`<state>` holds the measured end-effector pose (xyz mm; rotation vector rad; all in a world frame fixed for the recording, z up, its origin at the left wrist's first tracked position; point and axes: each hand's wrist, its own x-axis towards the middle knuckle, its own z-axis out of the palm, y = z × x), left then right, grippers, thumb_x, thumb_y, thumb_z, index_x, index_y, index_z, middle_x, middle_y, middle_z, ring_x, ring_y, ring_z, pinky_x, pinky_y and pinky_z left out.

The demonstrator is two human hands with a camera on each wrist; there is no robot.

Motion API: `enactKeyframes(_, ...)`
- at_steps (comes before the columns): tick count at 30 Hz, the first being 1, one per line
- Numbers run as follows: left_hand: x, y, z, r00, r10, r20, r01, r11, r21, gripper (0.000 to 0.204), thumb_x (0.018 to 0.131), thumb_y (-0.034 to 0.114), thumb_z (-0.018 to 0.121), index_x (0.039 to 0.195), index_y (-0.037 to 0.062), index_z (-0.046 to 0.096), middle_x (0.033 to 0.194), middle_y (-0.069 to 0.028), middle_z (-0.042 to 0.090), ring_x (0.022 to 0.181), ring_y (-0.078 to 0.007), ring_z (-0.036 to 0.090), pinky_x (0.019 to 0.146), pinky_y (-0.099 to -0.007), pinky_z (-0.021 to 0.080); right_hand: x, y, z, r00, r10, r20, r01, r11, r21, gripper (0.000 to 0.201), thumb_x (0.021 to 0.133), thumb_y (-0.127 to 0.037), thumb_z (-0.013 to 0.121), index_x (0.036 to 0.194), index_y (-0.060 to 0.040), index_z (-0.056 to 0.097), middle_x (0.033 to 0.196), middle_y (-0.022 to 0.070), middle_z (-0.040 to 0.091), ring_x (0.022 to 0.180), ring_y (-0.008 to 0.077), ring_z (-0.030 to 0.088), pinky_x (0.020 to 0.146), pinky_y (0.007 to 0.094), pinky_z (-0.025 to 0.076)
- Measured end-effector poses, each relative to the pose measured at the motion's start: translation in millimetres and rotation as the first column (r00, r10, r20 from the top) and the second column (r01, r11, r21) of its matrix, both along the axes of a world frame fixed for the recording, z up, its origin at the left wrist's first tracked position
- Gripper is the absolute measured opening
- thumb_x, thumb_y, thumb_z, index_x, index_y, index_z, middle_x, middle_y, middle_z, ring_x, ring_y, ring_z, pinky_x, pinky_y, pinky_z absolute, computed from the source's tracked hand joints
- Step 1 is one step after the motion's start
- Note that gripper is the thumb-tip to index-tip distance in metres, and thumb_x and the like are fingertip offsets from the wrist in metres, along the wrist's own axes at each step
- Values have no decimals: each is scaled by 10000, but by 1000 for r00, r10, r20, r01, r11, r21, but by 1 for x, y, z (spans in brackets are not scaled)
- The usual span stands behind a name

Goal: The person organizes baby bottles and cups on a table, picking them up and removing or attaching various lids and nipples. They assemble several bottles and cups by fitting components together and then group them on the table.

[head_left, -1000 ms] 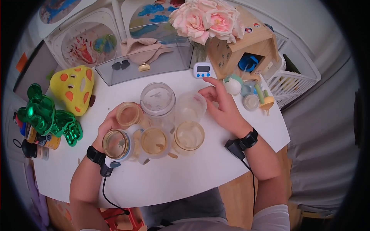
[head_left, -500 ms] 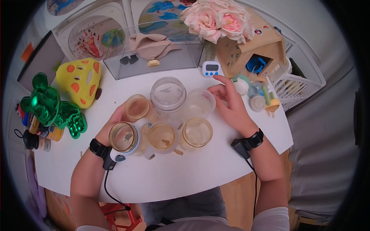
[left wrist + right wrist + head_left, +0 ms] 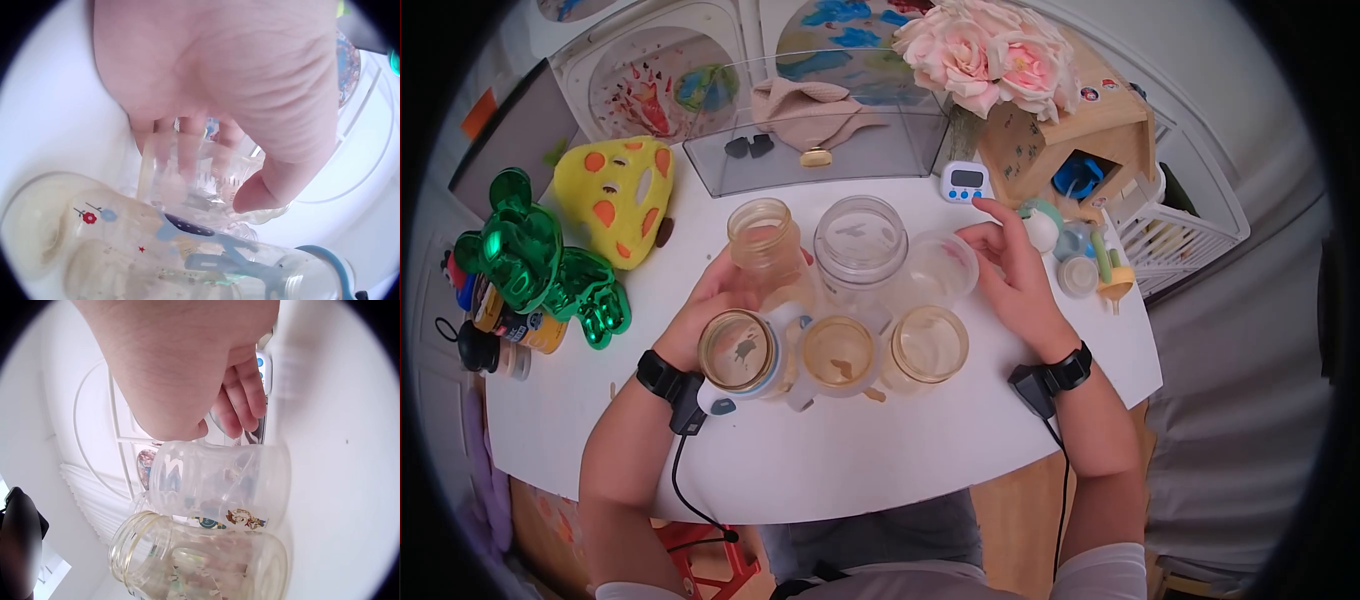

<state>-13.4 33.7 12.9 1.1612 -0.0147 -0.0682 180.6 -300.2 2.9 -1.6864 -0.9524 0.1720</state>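
While my left hand (image 3: 718, 298) grips the amber-tinted bottle (image 3: 764, 250) at the back left, with fingers round its far side, the blue-ringed bottle (image 3: 737, 350) stands in front of it. My right hand (image 3: 1022, 290), loosely bent and holding nothing, is just beside the frosted bottle (image 3: 945, 268). Three more containers (image 3: 860, 240) stand between; I can't tell whether any holds liquid. Behind, a clear box (image 3: 720, 178) holds pink cloth (image 3: 815, 115).
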Motion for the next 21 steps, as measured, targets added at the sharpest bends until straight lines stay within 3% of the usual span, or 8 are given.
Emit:
enactKeyframes(4,4,7,-16,997,21,71,-16,997,-75,805,962,179,701,1662,69,318,1581,-184,526,1475,-329,513,1250,-457,396,-2,1,2,1000,-1,-19,1,1000,-10,586,1045,27,580,1582,-52,359,1196,120,737,1063,182,708,966,317,557)
enactKeyframes(8,2,5,-16,997,61,47,-59,998,-27,792,973,200,698,1659,71,324,1577,-191,526,1468,-326,518,1242,-462,400,-1,0,1,999,12,-33,-13,1000,-7,585,1051,17,591,1583,-45,355,1198,116,730,1061,183,702,971,321,554)
enactKeyframes(13,4,0,-9,997,58,50,-57,998,-28,886,937,137,760,1674,111,268,1593,-179,517,1463,-332,529,1259,-463,392,-2,-1,4,1000,9,-23,-9,1000,-6,597,1041,17,598,1583,-43,354,1203,115,725,1051,189,703,969,325,553)
enactKeyframes(16,3,2,-15,995,102,21,-101,994,-36,960,901,119,821,1675,134,253,1587,-165,524,1459,-338,538,1267,-466,387,-3,-2,8,997,5,73,-2,999,-45,627,1027,3,613,1588,-39,337,1192,123,730,1051,192,703,972,323,548)
enactKeyframes(19,3,6,-23,991,135,-20,-135,991,-21,994,876,129,863,1670,140,265,1575,-150,536,1458,-338,544,1268,-469,386,-8,-6,29,985,-51,162,54,998,-17,584,1010,-19,640,1549,-51,418,1138,117,748,1018,197,715,906,320,570)
enactKeyframes(21,4,5,-23,992,125,-13,-126,992,-20,995,875,131,864,1670,139,266,1576,-141,537,1460,-337,543,1269,-472,384,-7,-17,49,916,-207,343,258,960,-110,470,1014,-47,649,1470,-62,536,1067,100,768,957,192,734,815,324,588)
